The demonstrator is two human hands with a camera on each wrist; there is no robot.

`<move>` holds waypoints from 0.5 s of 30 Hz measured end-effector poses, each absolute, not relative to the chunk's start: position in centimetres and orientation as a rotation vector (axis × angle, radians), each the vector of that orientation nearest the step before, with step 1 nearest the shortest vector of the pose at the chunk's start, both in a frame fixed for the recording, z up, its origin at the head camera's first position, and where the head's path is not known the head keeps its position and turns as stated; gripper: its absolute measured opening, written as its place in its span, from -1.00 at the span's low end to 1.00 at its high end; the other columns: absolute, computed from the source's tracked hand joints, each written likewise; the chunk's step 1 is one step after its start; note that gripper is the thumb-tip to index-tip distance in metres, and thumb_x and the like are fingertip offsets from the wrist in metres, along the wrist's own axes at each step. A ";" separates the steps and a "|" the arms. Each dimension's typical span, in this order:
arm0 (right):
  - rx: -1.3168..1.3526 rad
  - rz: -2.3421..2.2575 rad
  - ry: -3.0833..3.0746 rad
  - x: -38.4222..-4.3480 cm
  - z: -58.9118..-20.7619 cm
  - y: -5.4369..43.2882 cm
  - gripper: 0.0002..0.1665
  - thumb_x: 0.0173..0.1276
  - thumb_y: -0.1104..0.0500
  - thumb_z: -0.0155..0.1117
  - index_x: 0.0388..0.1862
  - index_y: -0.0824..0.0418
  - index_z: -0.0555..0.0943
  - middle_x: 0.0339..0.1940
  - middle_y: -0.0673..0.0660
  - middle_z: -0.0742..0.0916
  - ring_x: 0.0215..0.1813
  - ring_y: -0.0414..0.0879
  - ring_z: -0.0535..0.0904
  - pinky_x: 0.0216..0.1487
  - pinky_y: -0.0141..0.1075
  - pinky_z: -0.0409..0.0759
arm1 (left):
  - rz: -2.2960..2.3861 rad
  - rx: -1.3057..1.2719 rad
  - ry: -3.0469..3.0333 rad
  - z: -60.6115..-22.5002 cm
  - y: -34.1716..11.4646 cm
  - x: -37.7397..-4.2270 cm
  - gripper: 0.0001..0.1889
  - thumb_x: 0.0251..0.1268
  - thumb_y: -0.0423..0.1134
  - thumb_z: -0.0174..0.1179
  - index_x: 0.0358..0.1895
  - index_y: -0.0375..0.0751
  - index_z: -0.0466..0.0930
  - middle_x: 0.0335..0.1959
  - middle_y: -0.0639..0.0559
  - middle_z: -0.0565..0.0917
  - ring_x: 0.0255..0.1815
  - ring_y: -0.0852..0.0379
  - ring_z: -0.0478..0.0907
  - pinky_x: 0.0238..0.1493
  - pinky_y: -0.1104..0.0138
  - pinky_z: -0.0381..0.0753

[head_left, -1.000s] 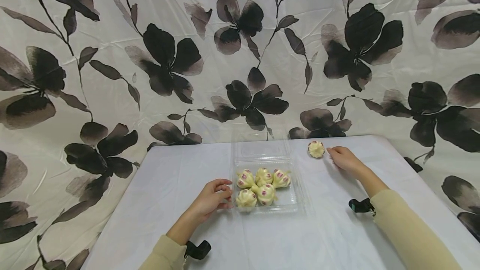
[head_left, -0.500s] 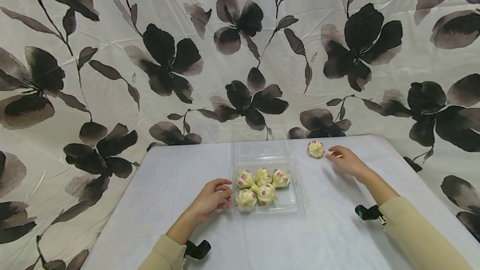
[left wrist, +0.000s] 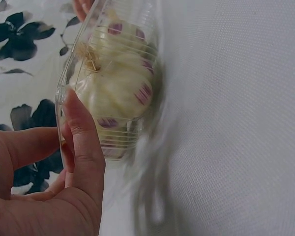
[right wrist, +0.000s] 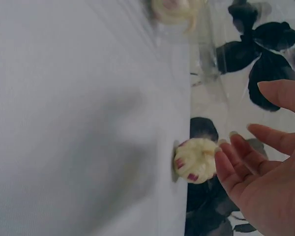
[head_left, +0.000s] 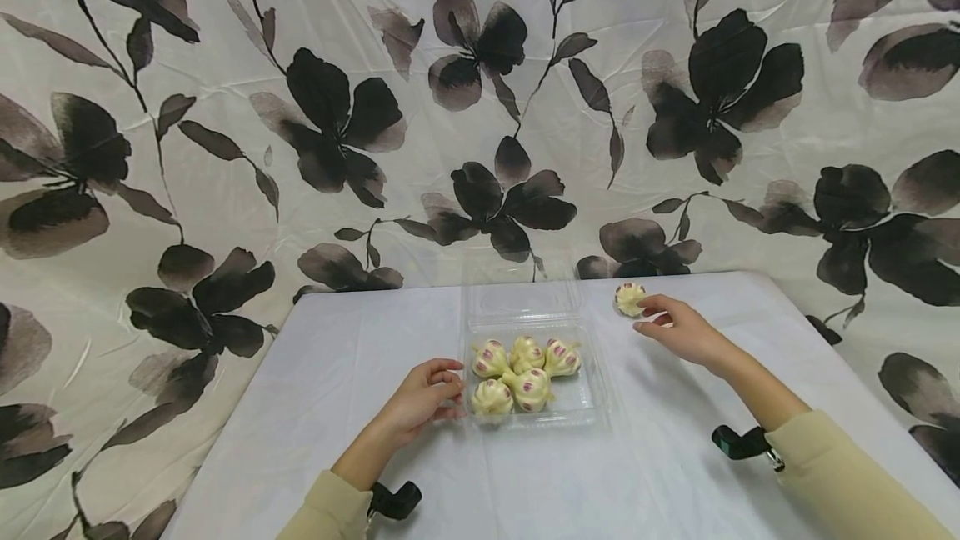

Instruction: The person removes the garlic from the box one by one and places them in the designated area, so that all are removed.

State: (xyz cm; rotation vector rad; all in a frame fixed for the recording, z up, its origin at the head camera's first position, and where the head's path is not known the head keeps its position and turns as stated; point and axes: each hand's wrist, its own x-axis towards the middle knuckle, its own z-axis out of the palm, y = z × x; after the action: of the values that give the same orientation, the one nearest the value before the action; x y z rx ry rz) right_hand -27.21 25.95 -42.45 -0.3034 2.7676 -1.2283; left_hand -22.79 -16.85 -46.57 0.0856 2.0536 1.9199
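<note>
As left fingers (left wrist: pixel 85 145) pinch the clear box (head_left: pixel 576 397), right fingers (right wrist: pixel 275 139) parted, beside garlic bulb (right wrist: pixel 194 162)

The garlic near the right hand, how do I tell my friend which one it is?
Find the white table and look along its far edge, just right of the open clear box. Near the fingers of the right hand is a pale garlic bulb with purple patches. It's the only one outside the box; the other five bulbs are inside.
</note>
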 end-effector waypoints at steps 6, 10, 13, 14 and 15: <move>-0.423 -1.262 2.725 -25.9 -41.5 23.9 -0.34 0.51 -0.01 0.27 0.41 0.34 0.42 0.26 0.33 0.58 0.19 0.14 0.54 0.04 -0.11 0.61 | 1.916 0.076 2.059 -46.5 -16.8 -22.7 -0.57 0.47 -0.45 0.10 0.33 -0.48 0.33 -0.25 -0.03 0.53 -0.25 0.08 0.53 -0.31 0.34 0.73; -0.502 -1.269 2.705 -25.2 -41.2 22.8 -0.37 0.50 0.02 0.29 0.41 0.31 0.44 0.24 0.28 0.59 0.18 0.10 0.55 0.14 -0.04 0.59 | 1.912 0.072 2.062 -46.5 -16.8 -22.7 -0.57 0.47 -0.45 0.10 0.34 -0.47 0.33 -0.24 -0.03 0.54 -0.26 0.10 0.53 -0.31 0.33 0.74; -0.546 -1.274 2.694 -24.9 -41.0 22.1 -0.38 0.50 0.03 0.30 0.40 0.31 0.45 0.24 0.26 0.59 0.19 0.11 0.54 0.19 -0.01 0.56 | 1.913 0.073 2.059 -46.4 -16.8 -22.6 -0.57 0.47 -0.44 0.10 0.34 -0.47 0.33 -0.24 -0.03 0.54 -0.27 0.11 0.53 -0.30 0.33 0.74; -0.557 -1.277 2.689 -24.8 -41.0 21.9 -0.38 0.49 0.03 0.31 0.39 0.31 0.45 0.24 0.26 0.59 0.19 0.13 0.54 0.20 -0.01 0.55 | 1.913 0.074 2.058 -46.4 -16.9 -22.6 -0.57 0.47 -0.44 0.10 0.34 -0.47 0.33 -0.24 -0.03 0.54 -0.27 0.11 0.53 -0.30 0.33 0.74; -0.569 -1.281 2.683 -24.7 -41.0 21.6 -0.38 0.49 0.03 0.31 0.39 0.32 0.45 0.23 0.26 0.60 0.20 0.15 0.53 0.19 -0.02 0.55 | 1.914 0.076 2.057 -46.4 -16.9 -22.6 -0.57 0.47 -0.44 0.10 0.34 -0.47 0.33 -0.24 -0.03 0.54 -0.27 0.11 0.53 -0.30 0.33 0.74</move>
State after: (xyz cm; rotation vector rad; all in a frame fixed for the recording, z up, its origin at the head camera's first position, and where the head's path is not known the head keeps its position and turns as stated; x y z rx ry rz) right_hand -24.67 21.62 -40.96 -0.5691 2.6832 -1.2810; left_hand -22.60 -16.90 -46.43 0.0759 2.0572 1.9140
